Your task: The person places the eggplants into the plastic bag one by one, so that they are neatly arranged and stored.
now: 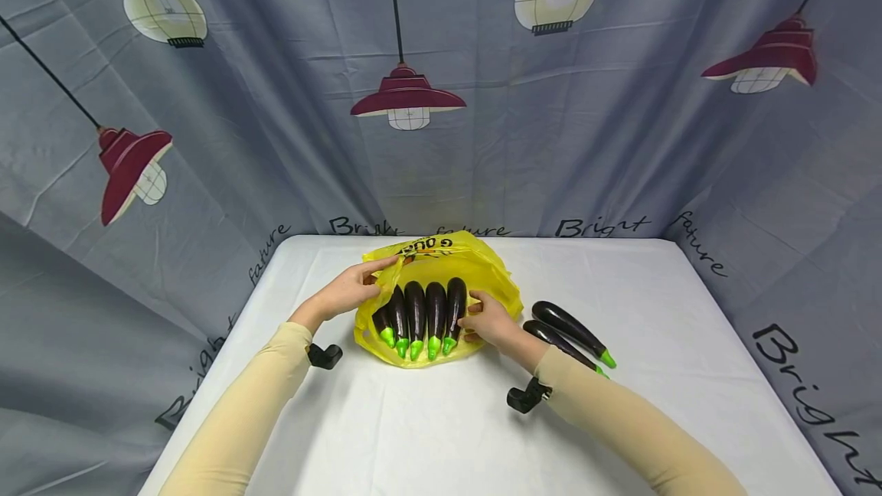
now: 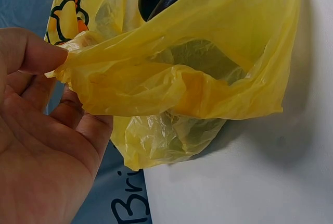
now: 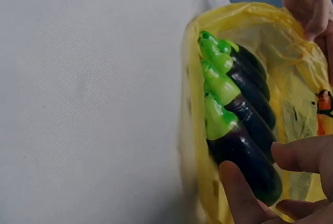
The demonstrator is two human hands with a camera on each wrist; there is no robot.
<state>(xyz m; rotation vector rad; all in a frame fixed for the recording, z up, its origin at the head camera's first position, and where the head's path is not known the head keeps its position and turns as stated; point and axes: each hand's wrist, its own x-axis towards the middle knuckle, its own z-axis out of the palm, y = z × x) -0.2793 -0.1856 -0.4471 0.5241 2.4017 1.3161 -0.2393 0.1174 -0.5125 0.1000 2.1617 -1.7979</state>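
In the head view a yellow plastic bag (image 1: 506,293) lies with its mouth toward me. Several dark eggplants (image 1: 416,312) with bright green stem ends sit side by side inside it. My left hand (image 1: 347,291) pinches the bag's rim between thumb and fingers and holds it up at the left. At the bag's right side, my right hand (image 1: 494,321) has its fingers around the rightmost eggplant (image 1: 455,308). Seen from the right wrist, finger (image 3: 237,190) and finger (image 3: 296,154) lie on opposite sides of that eggplant (image 3: 244,156), partly over it.
Two more eggplants, one farther back (image 1: 568,325) and one nearer (image 1: 551,335), lie on the white table (image 1: 413,435) right of the bag. The right forearm passes close to them. A grey curtain (image 1: 468,167) printed with lamps hangs behind the table.
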